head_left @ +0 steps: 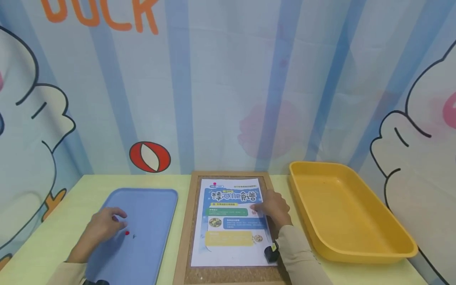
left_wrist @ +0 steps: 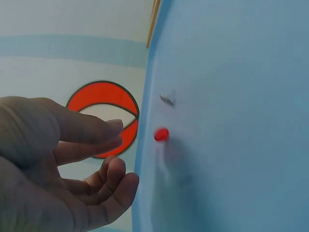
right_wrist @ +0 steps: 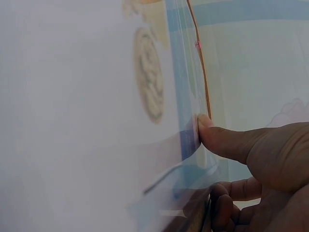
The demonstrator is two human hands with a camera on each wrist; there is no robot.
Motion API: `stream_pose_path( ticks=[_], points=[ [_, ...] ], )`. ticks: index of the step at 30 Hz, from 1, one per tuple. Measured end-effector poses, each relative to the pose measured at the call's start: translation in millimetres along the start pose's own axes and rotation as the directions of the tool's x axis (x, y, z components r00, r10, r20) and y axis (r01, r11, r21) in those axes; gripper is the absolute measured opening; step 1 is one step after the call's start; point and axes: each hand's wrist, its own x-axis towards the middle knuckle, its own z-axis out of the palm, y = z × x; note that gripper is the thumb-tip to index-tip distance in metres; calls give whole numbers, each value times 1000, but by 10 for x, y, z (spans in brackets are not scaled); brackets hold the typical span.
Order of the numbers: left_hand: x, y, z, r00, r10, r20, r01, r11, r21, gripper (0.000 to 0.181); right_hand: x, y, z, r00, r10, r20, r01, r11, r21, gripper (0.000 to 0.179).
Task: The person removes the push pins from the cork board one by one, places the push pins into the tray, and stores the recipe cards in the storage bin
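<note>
A printed sheet [head_left: 233,253] of paper lies on a wood-framed cork board [head_left: 228,273], with a pinkish-red pin head [head_left: 215,183] near its top left corner. My right hand [head_left: 273,206] grips the board's right side. Its thumb [right_wrist: 222,140] presses on the sheet while the other fingers curl at the board's edge. Over a blue tray [head_left: 149,206] hovers my left hand [head_left: 103,225], fingers loosely bent and nothing between them. Close to its fingertips, a red pushpin [left_wrist: 161,134] and a small metallic piece [left_wrist: 166,100] lie on the tray.
To the board's right stands a deep yellow tray [head_left: 352,213]. A pale yellow table [head_left: 92,182] bears everything. Behind it hangs a striped curtain [head_left: 228,87] with cartoon prints.
</note>
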Motion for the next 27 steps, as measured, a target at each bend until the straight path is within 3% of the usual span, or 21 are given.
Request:
stream_pose_path(
  ticks=[3,7,13,19,27],
  points=[
    [1,114,-12,998,33,-46,-34,999,-29,30,-5,10,-6,1000,-4,4,4,1000,2,62],
    [30,265,13,996,70,-61,-74,994,-83,33,5,11,-5,1000,-24,7,24,1000,-17,72],
    [66,534,120,994,97,-57,-105,984,-143,37,26,28,10,999,-43,2,43,998,-52,91],
    [114,771,199,990,136,-24,-138,971,-195,44,14,17,13,999,-38,9,39,999,-35,82],
    [283,1004,344,981,195,-13,-192,950,-248,51,5,17,6,999,-42,2,42,999,-34,92]
  ],
)
